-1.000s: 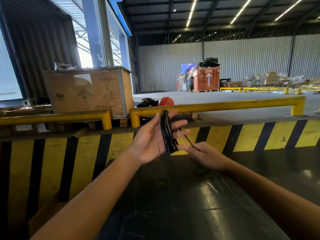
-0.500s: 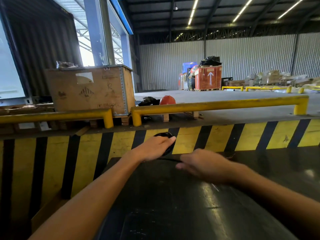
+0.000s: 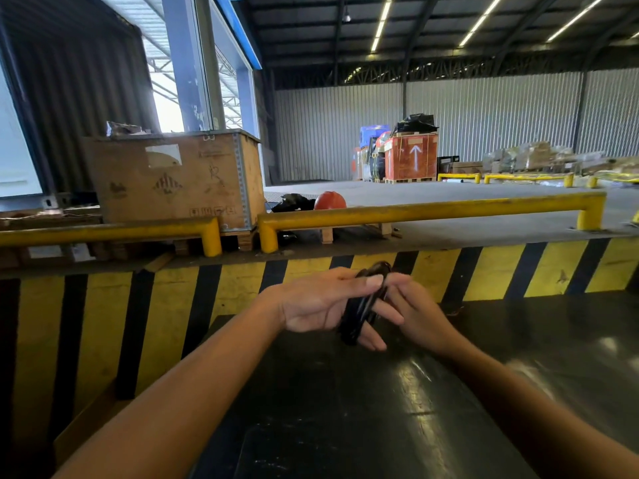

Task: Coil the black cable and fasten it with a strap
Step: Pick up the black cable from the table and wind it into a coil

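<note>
A dark, glossy table (image 3: 345,409) fills the lower half of the view, its far edge against a yellow-and-black striped wall (image 3: 242,292); both forearms reach out over it toward that far edge. Just above the far edge, the two hands meet around the black cable (image 3: 359,312), which is gathered into a flat bundle of loops. The bundle's long axis runs steeply, its top end tilted away and a little right, its lower end toward the person.

The left hand (image 3: 321,305) carries it: the loops lie across the spread fingers (image 3: 377,340), with the thumb pressed along the top, so the grip is loose rather than a fist. The right hand (image 3: 418,316) is just beside the bundle on its right, fingers curled against the loops; whether they pinch a loose end or a strap is hidden. The right hand looks best placed to wrap anything round the middle.

Half a second earlier the left hand lay flatter and lower over the coil near the table's far edge, and the right hand was apart from it, drawing a strand sideways. Now the bundle is lifted and both hands touch it.
</note>
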`<state>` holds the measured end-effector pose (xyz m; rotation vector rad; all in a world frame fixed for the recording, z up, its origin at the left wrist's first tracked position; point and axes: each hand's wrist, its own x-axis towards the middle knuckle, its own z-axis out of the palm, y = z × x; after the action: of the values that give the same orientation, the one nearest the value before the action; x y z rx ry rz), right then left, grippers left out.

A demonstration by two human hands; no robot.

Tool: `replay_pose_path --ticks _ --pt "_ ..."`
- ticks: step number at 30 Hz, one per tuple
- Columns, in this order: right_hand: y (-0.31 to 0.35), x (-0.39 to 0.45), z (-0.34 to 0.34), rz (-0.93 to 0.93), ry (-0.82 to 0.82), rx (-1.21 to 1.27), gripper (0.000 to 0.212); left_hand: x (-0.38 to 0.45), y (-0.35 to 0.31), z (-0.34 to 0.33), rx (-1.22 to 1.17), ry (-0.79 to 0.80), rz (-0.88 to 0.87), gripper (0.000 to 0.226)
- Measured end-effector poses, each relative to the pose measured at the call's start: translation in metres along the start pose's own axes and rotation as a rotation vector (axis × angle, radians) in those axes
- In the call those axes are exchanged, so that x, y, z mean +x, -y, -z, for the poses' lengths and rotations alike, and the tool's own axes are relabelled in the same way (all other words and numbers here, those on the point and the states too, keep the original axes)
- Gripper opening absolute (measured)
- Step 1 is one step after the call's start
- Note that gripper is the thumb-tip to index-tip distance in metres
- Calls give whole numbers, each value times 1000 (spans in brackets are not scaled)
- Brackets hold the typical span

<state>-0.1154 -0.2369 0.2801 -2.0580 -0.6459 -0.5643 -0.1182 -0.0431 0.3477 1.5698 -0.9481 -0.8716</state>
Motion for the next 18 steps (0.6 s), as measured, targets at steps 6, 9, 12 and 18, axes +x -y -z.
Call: replay_pose_path --ticks 6,9,12,18 --pt "13 -18 -25 -181 -75 276 23 -7 2 12 -139 -284 -181 39" --pt "23 -22 -36 -309 -17 544 28 -3 8 11 -266 -359 -271 27" --pt "31 -23 -44 -365 -19 725 33 4 13 8 -432 -363 -304 24" --pt "41 -22 -39 -313 -84 723 36 9 17 -1 -484 -499 -326 38"
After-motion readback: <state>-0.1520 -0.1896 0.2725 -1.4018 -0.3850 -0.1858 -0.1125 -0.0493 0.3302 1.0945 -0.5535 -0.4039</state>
